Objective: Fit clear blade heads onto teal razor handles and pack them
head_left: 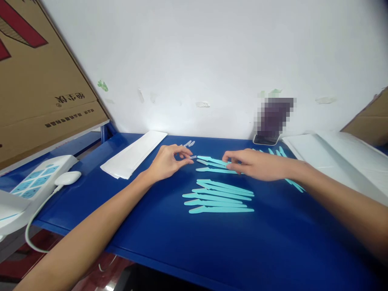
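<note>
Between thumb and fingertips, my left hand [169, 161] pinches a small clear blade cap [193, 157]. Just to its right, the tip of a turquoise eyebrow razor [210, 159] points at the cap, a small gap apart. My right hand [251, 162] has its fingers closed on that razor's handle. Two more razors lie below it, partly under the right hand. Nearer the front is a loose group of several razors [221, 197], roughly side by side. A few clear caps [189, 143] lie behind my left hand.
White flat packets [135, 153] lie at left on the blue table [169, 238]. More razors [280, 152] are behind my right forearm. A pixelated phone-like device [273, 121] stands at the wall, beside white packaging [339, 157]. A power strip [39, 182] and cardboard box [45, 72] are at left.
</note>
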Tool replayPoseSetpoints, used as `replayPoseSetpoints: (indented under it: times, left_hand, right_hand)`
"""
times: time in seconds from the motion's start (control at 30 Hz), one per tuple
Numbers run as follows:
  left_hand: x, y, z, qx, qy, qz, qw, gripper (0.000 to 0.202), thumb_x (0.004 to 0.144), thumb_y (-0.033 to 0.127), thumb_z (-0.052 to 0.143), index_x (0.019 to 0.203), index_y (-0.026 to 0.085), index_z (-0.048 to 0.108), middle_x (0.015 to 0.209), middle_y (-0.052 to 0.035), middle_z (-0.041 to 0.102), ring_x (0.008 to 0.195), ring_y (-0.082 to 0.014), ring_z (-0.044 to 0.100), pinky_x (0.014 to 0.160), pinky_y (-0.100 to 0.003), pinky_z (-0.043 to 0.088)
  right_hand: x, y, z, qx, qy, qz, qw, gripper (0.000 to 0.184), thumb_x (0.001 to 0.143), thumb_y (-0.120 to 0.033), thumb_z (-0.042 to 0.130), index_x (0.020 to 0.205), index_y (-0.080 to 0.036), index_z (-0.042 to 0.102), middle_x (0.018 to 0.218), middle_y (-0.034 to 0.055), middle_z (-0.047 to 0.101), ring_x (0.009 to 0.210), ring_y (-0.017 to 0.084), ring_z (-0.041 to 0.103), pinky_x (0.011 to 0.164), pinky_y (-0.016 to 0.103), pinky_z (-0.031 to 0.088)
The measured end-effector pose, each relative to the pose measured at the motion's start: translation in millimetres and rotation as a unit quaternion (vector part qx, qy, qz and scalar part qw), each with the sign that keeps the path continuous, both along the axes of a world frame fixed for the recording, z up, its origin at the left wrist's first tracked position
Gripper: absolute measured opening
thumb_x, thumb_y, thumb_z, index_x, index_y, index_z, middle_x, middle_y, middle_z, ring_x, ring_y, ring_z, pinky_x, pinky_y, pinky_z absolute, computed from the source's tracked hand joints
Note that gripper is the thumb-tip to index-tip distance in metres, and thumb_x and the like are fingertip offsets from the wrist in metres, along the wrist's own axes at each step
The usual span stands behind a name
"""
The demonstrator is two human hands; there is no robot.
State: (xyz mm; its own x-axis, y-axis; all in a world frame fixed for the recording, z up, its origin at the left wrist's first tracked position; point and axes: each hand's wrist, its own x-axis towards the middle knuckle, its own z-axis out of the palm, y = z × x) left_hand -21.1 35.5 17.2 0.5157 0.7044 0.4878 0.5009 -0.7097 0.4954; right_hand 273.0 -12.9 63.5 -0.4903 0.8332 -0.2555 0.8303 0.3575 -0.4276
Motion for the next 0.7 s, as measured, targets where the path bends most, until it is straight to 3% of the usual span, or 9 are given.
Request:
replayPoseSetpoints:
  times: [0.1, 0.27, 0.5, 0.7]
  left_hand:
    - [2.6, -2.3, -0.6, 0.023, 0.014, -0.001, 1.000, 0.013, 0.085, 0.034, 0.079, 0.085, 0.021, 0.076, 0.086, -0.0016, 0.077, 0.078, -0.0172, 0.068, 0.071, -0.030, 0.050]
    - [5.7, -4.7, -2.4, 0.050, 0.005, -0.020, 0.999, 0.012, 0.087, 0.033, 0.077, 0.086, 0.021, 0.076, 0.086, -0.0019, 0.077, 0.081, -0.0176, 0.067, 0.074, -0.031, 0.053]
    - [5.2, -4.6, -3.6, 0.041, 0.003, 0.001, 0.999, 0.019, 0.089, 0.039, 0.074, 0.084, 0.021, 0.075, 0.087, -0.0031, 0.078, 0.083, -0.0198, 0.068, 0.076, -0.035, 0.054]
    - [15.6, -11.5, -11.9, 0.053, -0.008, -0.048, 0.997, 0.018, 0.092, 0.035, 0.072, 0.085, 0.019, 0.073, 0.087, -0.0042, 0.077, 0.081, -0.0180, 0.069, 0.079, -0.034, 0.055]
  right_hand:
    - [1.1, 1.1, -3.5, 0.019, -0.014, 0.023, 0.999, 0.036, 0.102, -0.053, 0.032, 0.111, -0.025, 0.054, 0.088, 0.0049, 0.064, 0.076, 0.021, 0.057, 0.066, 0.032, 0.040]
    - [3.8, 3.4, -7.8, 0.008, -0.016, 0.029, 0.999, 0.036, 0.102, -0.052, 0.032, 0.108, -0.025, 0.054, 0.087, 0.0050, 0.063, 0.072, 0.020, 0.052, 0.064, 0.032, 0.037]
    - [3.8, 5.0, -4.8, -0.013, -0.022, 0.019, 1.000, 0.032, 0.101, -0.050, 0.034, 0.106, -0.025, 0.053, 0.091, 0.0056, 0.064, 0.076, 0.021, 0.054, 0.065, 0.032, 0.036]
    - [-4.6, -0.9, -5.5, -0.014, 0.008, 0.044, 0.999, 0.031, 0.102, -0.048, 0.034, 0.104, -0.024, 0.054, 0.085, 0.0039, 0.061, 0.071, 0.018, 0.050, 0.064, 0.031, 0.035]
